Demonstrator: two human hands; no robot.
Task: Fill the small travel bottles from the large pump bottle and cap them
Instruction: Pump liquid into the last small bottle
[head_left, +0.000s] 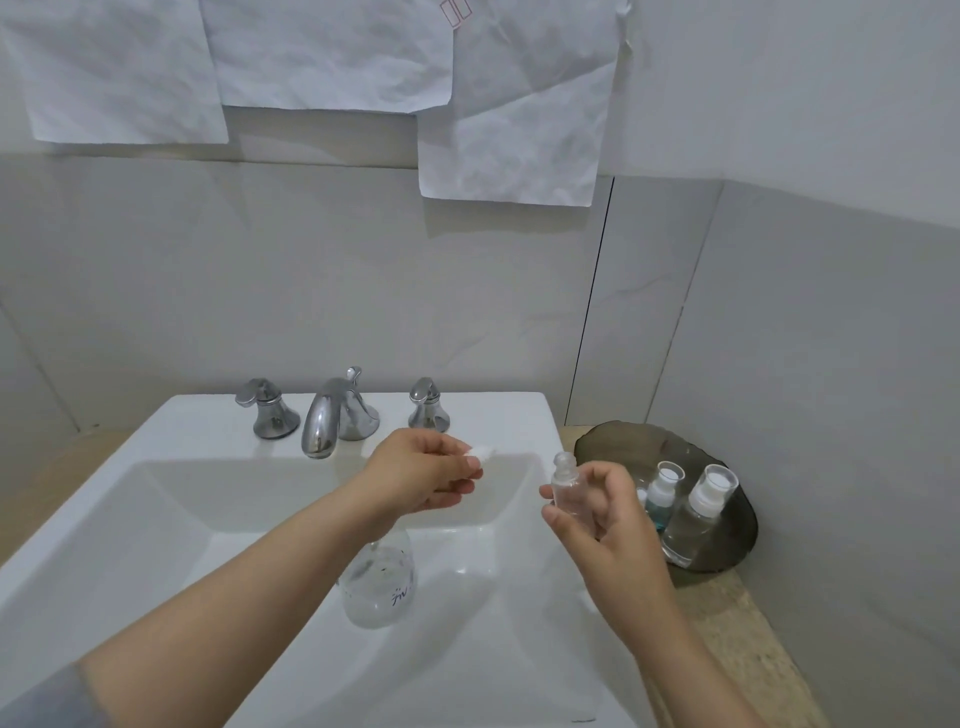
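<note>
A small white cap is being pinched between the thumb and curled fingertips of the left hand, which is being held above the back half of the sink, just in front of the faucet. A small clear bottle is being gripped upright in the right hand, fingers and thumb curled round its body, over the sink's right edge; its neck is being left uncapped, and cap and bottle are being kept apart, with a gap between the two hands. Whether anything is inside the bottle cannot be told. A large clear bottle is being kept upright inside the sink basin, below the left forearm, which is hiding its top. Just right of the sink, on the counter, a dark tray is being used to hold more bottles: a clear bottle with a white top at the side farthest from the sink, and a smaller bottle with blue liquid beside it, partly hidden behind the right hand. Two chrome handles are being shown on either side of the faucet at the back of the sink, and crumpled paper sheets are being displayed on the wall above the sink.
</note>
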